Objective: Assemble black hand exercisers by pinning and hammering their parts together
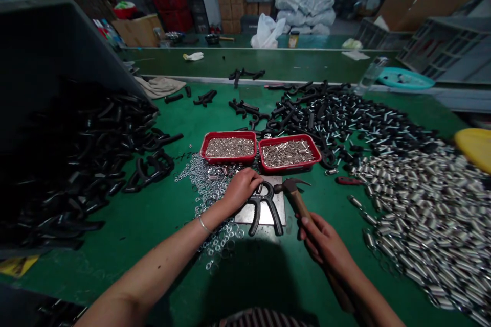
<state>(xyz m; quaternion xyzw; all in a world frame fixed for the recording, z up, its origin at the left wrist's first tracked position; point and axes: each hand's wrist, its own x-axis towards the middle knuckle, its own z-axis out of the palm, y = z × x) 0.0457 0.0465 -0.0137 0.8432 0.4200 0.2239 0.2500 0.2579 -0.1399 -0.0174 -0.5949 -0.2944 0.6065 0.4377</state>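
A black hand grip exerciser (275,213) lies on a small metal plate (282,184), its two handles spread toward me and a spring in its ring-shaped top. My left hand (242,188) is closed in a pinch against the upper left of the exerciser. Whatever sits between those fingertips is hidden. In my right hand (321,237) is a claw hammer (301,205), gripped round its wooden handle. Its head rests beside the top of the exerciser, close to my left fingertips; I cannot tell whether it touches.
Two red trays (228,159) of small metal pins stand just beyond the plate. Loose metal rings (209,190) spread to the left. Springs (414,214) are heaped at right, below black screw knobs (345,112). A dark bin (46,25) spills black handles at left. A red-handled tool (347,180) lies near the springs.
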